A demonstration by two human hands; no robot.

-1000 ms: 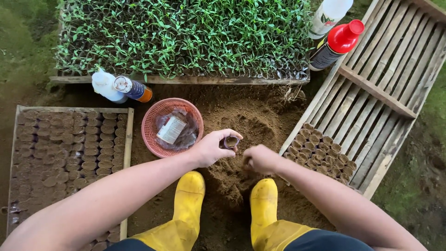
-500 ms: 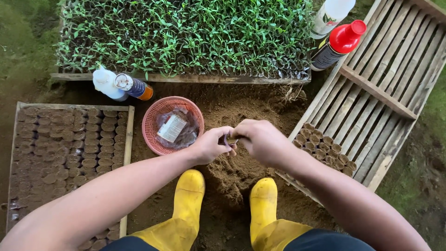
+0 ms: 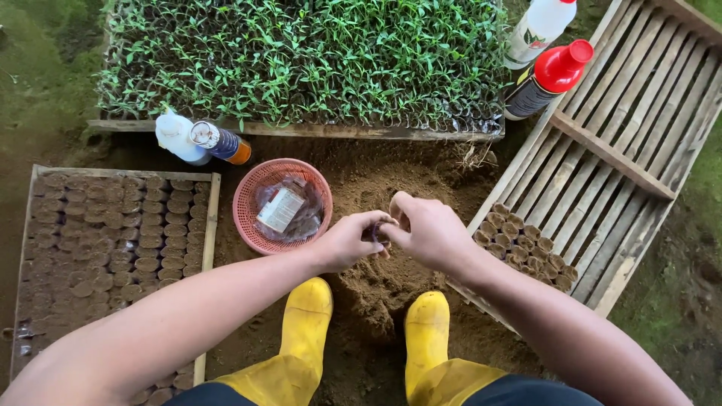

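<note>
My left hand [image 3: 348,241] grips a small soil-filled seedling pot [image 3: 378,230], mostly hidden between both hands. My right hand [image 3: 427,230] meets it from the right, fingers curled and pressing down on the pot's top. Both hands hover above a mound of loose brown soil [image 3: 391,197]. Below them stand my two yellow rubber boots [image 3: 307,315].
A pink mesh basket [image 3: 246,197] holding packets sits left of the hands. A wooden tray of filled pots [image 3: 105,240] lies at left, a slatted tray with several pots [image 3: 526,244] at right. Green seedlings [image 3: 301,60] and bottles [image 3: 545,75] line the back.
My right hand rose from the soil mound to the pot in my left hand and now presses on its top. The left hand barely moved.
</note>
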